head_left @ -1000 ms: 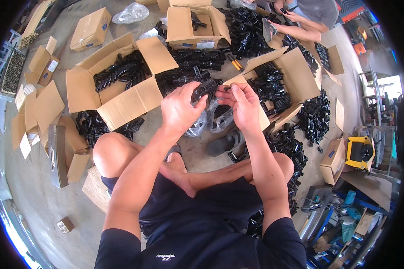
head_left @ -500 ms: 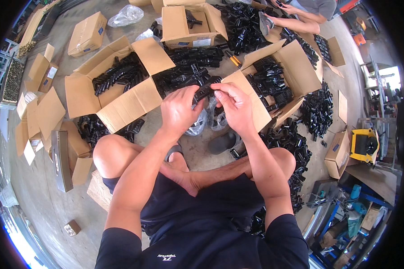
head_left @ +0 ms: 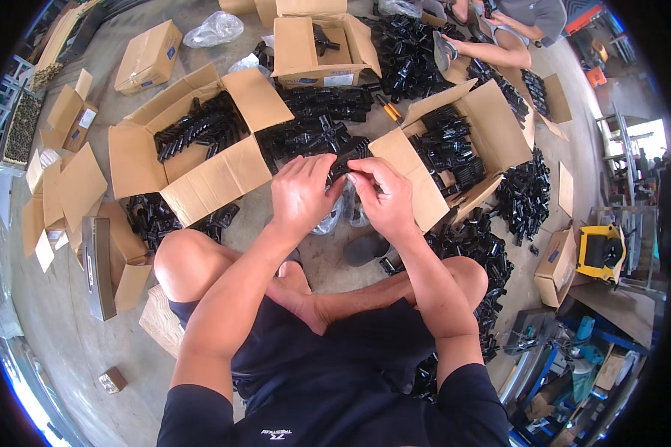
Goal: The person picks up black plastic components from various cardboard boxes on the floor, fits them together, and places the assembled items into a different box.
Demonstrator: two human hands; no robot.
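Both hands meet in front of me over a small black tubular part [head_left: 341, 165]. My left hand [head_left: 300, 188] is closed around its left side, thumb toward the middle. My right hand [head_left: 385, 192] pinches the near right end between thumb and fingertips; a small pale spot shows there, too small to name. My fingers hide much of the part. Just beyond my hands lies a heap of similar black parts [head_left: 317, 112]. An open carton [head_left: 216, 181] with black parts in it stands on the left, and another open carton [head_left: 423, 182] with black parts on the right.
Further off are an open carton [head_left: 294, 48], a closed carton [head_left: 147, 56] and clear plastic bags [head_left: 214, 30]. Orange-handled tools [head_left: 389, 109] lie by the right carton. Loose black parts [head_left: 473, 257] pile beside my right knee. Another person [head_left: 529, 30] sits at the far right.
My hands have come slightly nearer to me with the black part. My right fingers have shifted from its upper end to its near side. The view has tilted slightly.
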